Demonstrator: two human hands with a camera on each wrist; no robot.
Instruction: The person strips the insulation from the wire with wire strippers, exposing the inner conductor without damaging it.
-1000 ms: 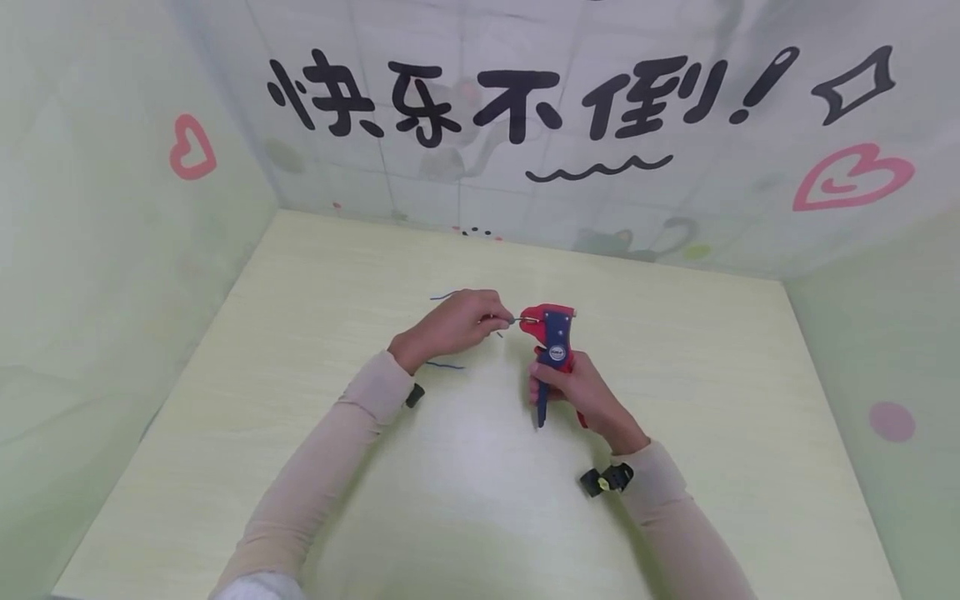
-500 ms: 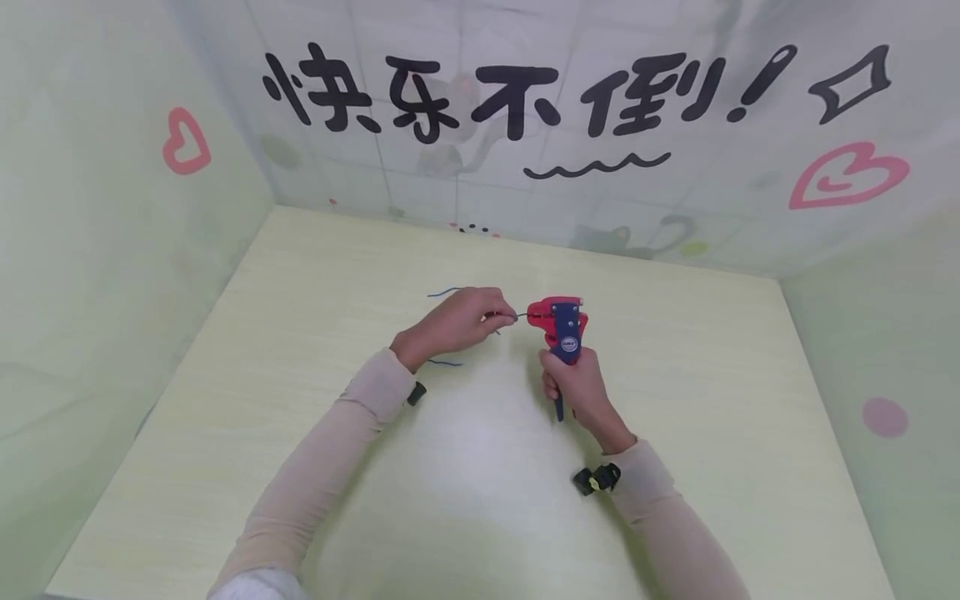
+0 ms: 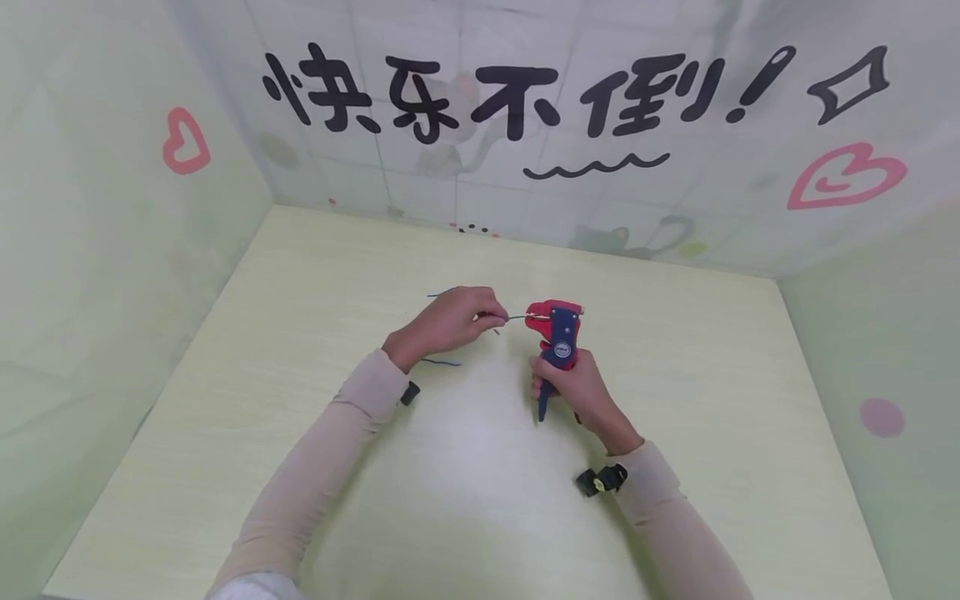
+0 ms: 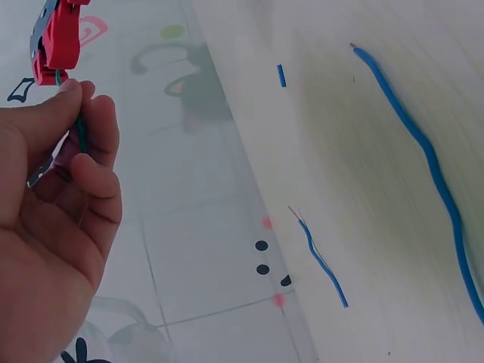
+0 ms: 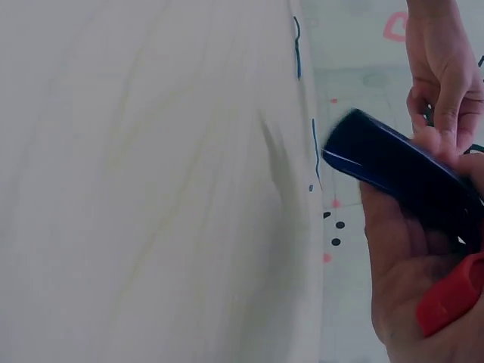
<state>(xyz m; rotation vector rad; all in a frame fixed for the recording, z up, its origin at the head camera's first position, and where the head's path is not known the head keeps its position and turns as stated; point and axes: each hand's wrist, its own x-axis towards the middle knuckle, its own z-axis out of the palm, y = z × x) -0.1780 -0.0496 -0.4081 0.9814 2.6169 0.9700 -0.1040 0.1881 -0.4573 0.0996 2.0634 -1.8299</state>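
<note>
My left hand [image 3: 453, 318] pinches a thin green wire [image 4: 82, 136] between thumb and fingers. From the fingertips the wire runs right to the red nose of a wire stripper [image 3: 562, 329], where its end overlaps the jaws. Red and dark blue, the stripper is held upright by my right hand [image 3: 583, 385], which grips its handles. In the right wrist view the dark blue handle [image 5: 401, 162] and the red handle [image 5: 454, 295] stand apart in the hand. Seen from the left wrist, the red nose [image 4: 64, 38] sits just past the thumb tip.
Blue wire pieces lie on the pale table [image 3: 465, 500]: a long one [image 4: 427, 147], a shorter one with bare strands [image 4: 321, 261] and a tiny offcut [image 4: 281, 76]. A printed sheet [image 3: 420, 192] stands behind the table, with pale green walls at both sides.
The stripper swung right and upright with its handles squeezed, then tipped back a little as the handles spread. My left hand has shifted slightly left, and more wire shows before the jaws.
</note>
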